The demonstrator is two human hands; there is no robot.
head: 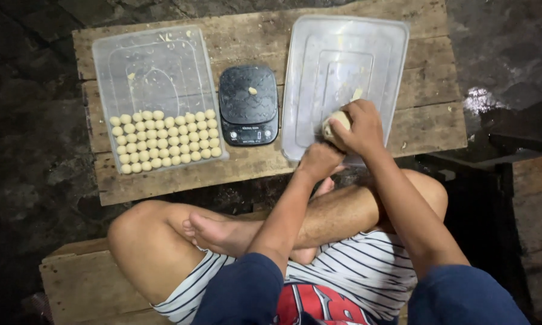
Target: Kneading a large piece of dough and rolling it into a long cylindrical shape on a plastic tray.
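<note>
While the person is sitting cross-legged on a bench, a wooden table is lying in front, carrying everything else. Right tray, clear plastic, is sitting at the table's right end, mostly bare. Left tray is holding rows of small dough balls packed along its near edge. Black scale is standing between the trays, a dough crumb resting on its plate. Right hand is curling its fingers around a dough lump over the right tray's near edge. Left hand is pressing against the lump from below, fingers bent; its grip is hidden.
</note>
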